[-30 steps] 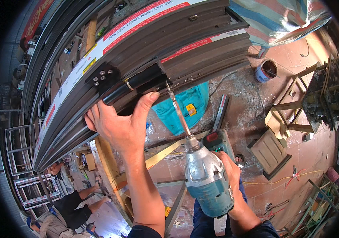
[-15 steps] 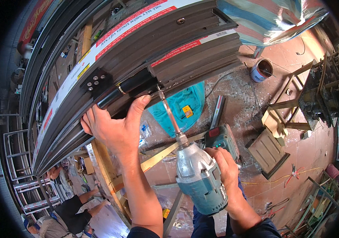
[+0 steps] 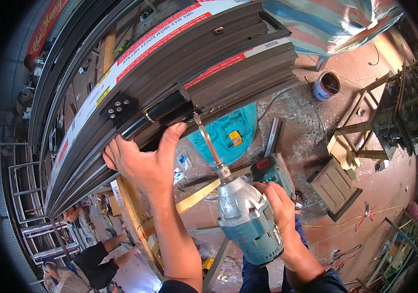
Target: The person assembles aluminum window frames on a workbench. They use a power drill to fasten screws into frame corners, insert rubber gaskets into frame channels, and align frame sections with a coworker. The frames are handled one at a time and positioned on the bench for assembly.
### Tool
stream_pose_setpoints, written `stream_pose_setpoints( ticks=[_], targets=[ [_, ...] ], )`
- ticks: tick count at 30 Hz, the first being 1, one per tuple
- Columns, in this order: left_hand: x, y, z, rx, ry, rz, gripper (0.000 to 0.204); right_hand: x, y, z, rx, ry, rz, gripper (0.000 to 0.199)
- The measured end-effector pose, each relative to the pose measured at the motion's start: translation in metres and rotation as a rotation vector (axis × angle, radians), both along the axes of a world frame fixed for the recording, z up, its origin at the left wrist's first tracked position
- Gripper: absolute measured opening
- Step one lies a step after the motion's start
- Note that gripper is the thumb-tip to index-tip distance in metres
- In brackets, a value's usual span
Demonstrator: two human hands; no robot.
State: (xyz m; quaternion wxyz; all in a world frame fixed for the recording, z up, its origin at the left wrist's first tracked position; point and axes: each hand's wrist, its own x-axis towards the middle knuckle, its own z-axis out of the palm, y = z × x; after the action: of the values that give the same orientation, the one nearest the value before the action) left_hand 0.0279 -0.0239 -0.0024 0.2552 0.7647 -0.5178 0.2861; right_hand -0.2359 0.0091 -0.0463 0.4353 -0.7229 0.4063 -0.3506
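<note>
Pale metal frames (image 3: pixel 25 193) stand at the far left, well left of the black barrel hinge (image 3: pixel 167 108) near the middle of the view. Below and left of that hinge, 1 co-worker (image 3: pixel 84 276) in dark shorts is low to the floor. Dark brown aluminium profiles (image 3: pixel 152 73), with red-and-white protective film, sweep in a stack above and around the hinge, which lies along their near edge; its plate, at its left end, carries several shiny screw heads. Just below the hinge is the person's left hand (image 3: pixel 145 156), thumb spread from half-curled fingers, against that near edge; whether it grips or only braces, I cannot tell. Timber trestle legs (image 3: pixel 133 210) slant beneath the hinge.

At the hinge's right end is the tip of a long driver bit (image 3: pixel 211 146); exact contact is hard to see. Behind the bit, right of and below the hinge, a teal cloth (image 3: pixel 221 146) bears a small yellow object (image 3: pixel 235 138). Farther down, the bit runs into a teal-and-silver impact driver (image 3: pixel 248 222), its handle wrapped by the closed right hand (image 3: pixel 275 202). Well right of the hinge are a striped sheet (image 3: pixel 316 24), higher up; a bucket (image 3: pixel 326 87), roughly level with it; and, lower, a brown ribbed panel (image 3: pixel 335 185) and red-handled pliers (image 3: pixel 367 212).
</note>
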Motion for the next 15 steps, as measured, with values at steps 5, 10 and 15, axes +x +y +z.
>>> stream_pose_setpoints(
  ticks=[5,10,15],
  targets=[
    [0.000,0.002,-0.001,0.028,0.011,0.024,0.077,0.000,-0.005,0.009,0.098,-0.017,0.023,0.046],
    [-0.001,0.001,-0.001,0.016,-0.002,0.029,0.079,0.002,-0.003,-0.002,0.051,-0.041,0.012,0.049],
    [0.001,0.002,-0.002,0.011,-0.009,0.018,0.081,0.000,-0.007,-0.003,-0.092,0.074,-0.041,0.053]
  ],
)
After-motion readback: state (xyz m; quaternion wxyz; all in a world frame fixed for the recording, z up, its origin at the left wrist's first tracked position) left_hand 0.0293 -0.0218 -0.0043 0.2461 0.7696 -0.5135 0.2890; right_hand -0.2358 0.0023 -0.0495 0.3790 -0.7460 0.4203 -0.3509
